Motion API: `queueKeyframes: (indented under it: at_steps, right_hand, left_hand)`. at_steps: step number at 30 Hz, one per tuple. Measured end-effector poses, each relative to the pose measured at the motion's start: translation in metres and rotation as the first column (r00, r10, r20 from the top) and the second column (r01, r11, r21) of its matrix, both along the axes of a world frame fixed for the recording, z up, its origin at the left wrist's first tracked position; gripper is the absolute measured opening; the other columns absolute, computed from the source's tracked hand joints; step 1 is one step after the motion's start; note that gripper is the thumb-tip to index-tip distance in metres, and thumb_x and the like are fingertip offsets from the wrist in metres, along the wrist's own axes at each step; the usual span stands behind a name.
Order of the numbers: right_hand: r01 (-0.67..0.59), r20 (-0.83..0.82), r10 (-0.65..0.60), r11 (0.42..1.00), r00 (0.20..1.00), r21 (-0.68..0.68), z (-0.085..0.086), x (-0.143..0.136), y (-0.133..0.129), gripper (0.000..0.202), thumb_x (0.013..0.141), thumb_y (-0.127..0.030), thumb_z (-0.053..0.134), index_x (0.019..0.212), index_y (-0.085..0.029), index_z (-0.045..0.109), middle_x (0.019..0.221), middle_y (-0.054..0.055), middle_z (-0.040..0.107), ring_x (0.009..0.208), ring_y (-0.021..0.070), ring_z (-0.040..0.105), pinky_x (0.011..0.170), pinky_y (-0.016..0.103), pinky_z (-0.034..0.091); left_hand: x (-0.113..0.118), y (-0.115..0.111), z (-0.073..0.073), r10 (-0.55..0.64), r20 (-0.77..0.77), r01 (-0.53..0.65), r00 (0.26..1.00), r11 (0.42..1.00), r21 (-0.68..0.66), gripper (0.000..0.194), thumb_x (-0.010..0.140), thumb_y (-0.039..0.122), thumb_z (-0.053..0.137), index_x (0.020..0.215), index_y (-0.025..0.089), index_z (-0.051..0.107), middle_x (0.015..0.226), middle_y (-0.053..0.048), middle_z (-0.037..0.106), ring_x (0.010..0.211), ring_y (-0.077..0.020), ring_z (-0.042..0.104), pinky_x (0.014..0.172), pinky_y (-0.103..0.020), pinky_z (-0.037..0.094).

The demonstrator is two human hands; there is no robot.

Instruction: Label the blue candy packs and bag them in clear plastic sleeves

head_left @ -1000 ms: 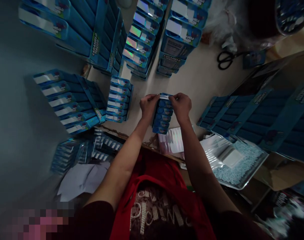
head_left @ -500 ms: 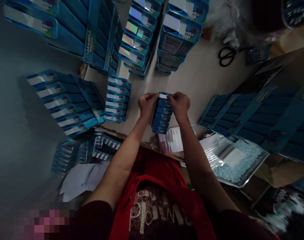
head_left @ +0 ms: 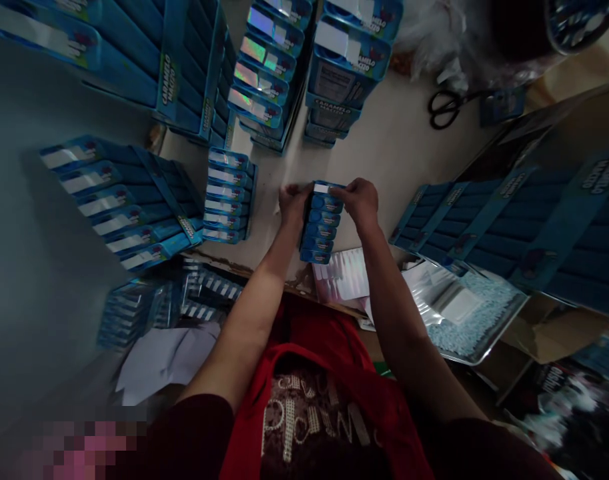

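A row of small blue candy boxes [head_left: 323, 233] stands on the table between my hands. A white sticker strip [head_left: 321, 189] lies across the end of its farthest box. My right hand [head_left: 361, 202] has thumb and forefinger closed at the strip's right end. My left hand [head_left: 293, 205] is at the left side of that same box, fingers curled and pressed together; what they pinch, if anything, is hidden in shadow. Left of my hands, another row of blue boxes [head_left: 227, 195] has white strips on its ends.
Larger bundles of blue boxes [head_left: 129, 200] stand at left and back, with a long row [head_left: 484, 227] at right. Black-handled scissors [head_left: 445, 109] lie farther back. Sticker sheets [head_left: 341, 273] sit at the table's front edge, beside a metal tray [head_left: 484, 357] of small pale-blue pieces.
My left fingers have drawn away from the strip's left end to the side of the box. My right hand stays at the right end. The whole view has shifted slightly.
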State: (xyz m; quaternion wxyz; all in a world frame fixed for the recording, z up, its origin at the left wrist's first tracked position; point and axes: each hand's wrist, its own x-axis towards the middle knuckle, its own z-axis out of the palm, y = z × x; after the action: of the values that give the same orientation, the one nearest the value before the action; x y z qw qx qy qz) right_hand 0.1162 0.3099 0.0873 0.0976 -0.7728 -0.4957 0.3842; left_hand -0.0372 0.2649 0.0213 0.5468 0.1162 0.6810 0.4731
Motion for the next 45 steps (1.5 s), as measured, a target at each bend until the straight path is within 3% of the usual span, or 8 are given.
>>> queueKeyframes:
  at_steps: [4,9,12,17,20,30,37,45]
  right_hand:
    - [0.180,-0.434,-0.179,0.983,0.883,-0.039,0.025,0.013,-0.008,0.065,0.084,-0.088,0.069,0.070,-0.028,0.047,0.062,-0.003,0.044,0.059,0.0163,0.047,0.056,0.031,0.037]
    - [0.140,-0.685,-0.221,0.975,0.695,-0.172,0.056,0.014,-0.018,0.075,0.077,-0.101,0.065,0.071,-0.029,0.046,0.063,-0.007,0.028,0.056,0.0153,0.039,0.058,0.032,0.041]
    - [0.115,-0.807,-0.207,0.978,0.553,-0.173,0.063,0.009,-0.026,0.073,0.078,-0.102,0.060,0.072,-0.030,0.053,0.066,-0.005,0.032,0.061,0.0182,0.045,0.064,0.034,0.047]
    - [0.162,-0.904,-0.222,0.971,0.364,-0.174,0.059,0.007,-0.046,0.066,0.084,-0.095,0.058,0.089,-0.030,0.068,0.079,0.001,0.056,0.080,0.0241,0.059,0.079,0.041,0.054]
    - [0.176,-0.899,-0.236,0.968,0.369,-0.181,0.054,0.008,-0.055,0.066,0.084,-0.094,0.058,0.090,-0.030,0.069,0.074,0.000,0.052,0.084,0.0250,0.060,0.085,0.043,0.053]
    - [0.046,-0.740,-0.047,0.999,0.671,-0.022,0.053,0.003,-0.064,0.083,0.081,-0.109,0.039,0.094,-0.032,0.068,0.076,0.003,0.051,0.080,0.0266,0.057,0.077,0.043,0.055]
    - [0.005,-0.650,-0.021,1.000,0.760,-0.026,0.055,-0.009,-0.064,0.085,0.081,-0.110,0.032,0.091,-0.031,0.061,0.080,0.003,0.047,0.082,0.0246,0.057,0.075,0.038,0.053]
    - [0.070,-0.755,-0.088,0.996,0.650,-0.057,0.051,-0.006,-0.057,0.060,0.085,-0.091,0.048,0.084,-0.031,0.050,0.080,0.000,0.045,0.081,0.0225,0.056,0.082,0.038,0.054]
  left_hand:
    - [-0.006,-0.026,0.041,0.100,-0.234,-0.058,0.967,0.982,0.179,0.035,0.084,0.044,0.096,0.097,0.024,0.071,0.090,0.002,0.072,0.092,-0.0162,0.069,0.087,-0.031,0.050]
    - [0.015,-0.063,0.092,-0.119,0.250,0.093,0.961,0.989,0.113,0.037,0.090,0.054,0.087,0.105,0.021,0.080,0.094,-0.004,0.081,0.078,-0.0171,0.073,0.076,-0.031,0.055]
    - [0.028,-0.071,0.099,-0.129,0.419,0.083,0.899,0.988,0.126,0.038,0.089,0.049,0.090,0.115,0.023,0.080,0.104,-0.004,0.083,0.087,-0.0160,0.077,0.084,-0.029,0.060]
    - [0.028,-0.076,0.094,-0.042,0.217,-0.007,0.975,0.975,0.223,0.022,0.091,0.040,0.090,0.108,0.027,0.082,0.109,-0.002,0.083,0.101,-0.0155,0.078,0.089,-0.025,0.060]
    - [0.023,-0.078,0.093,-0.042,0.102,0.023,0.994,0.984,0.176,0.014,0.093,0.036,0.088,0.097,0.024,0.083,0.099,-0.002,0.082,0.092,-0.0142,0.075,0.082,-0.022,0.058]
    - [0.030,-0.086,0.094,0.000,0.178,-0.015,0.984,0.996,0.083,0.028,0.087,0.050,0.092,0.097,0.024,0.085,0.090,-0.002,0.081,0.089,-0.0157,0.078,0.080,-0.027,0.060]
    - [0.025,-0.081,0.080,-0.036,0.338,0.024,0.940,0.999,0.040,0.044,0.079,0.058,0.098,0.087,0.022,0.074,0.079,0.000,0.073,0.070,-0.0115,0.066,0.062,-0.023,0.052]
    - [0.019,-0.077,0.077,-0.058,0.415,0.056,0.908,0.998,0.018,0.043,0.079,0.051,0.099,0.087,0.023,0.067,0.084,0.001,0.073,0.080,-0.0103,0.070,0.078,-0.021,0.059]
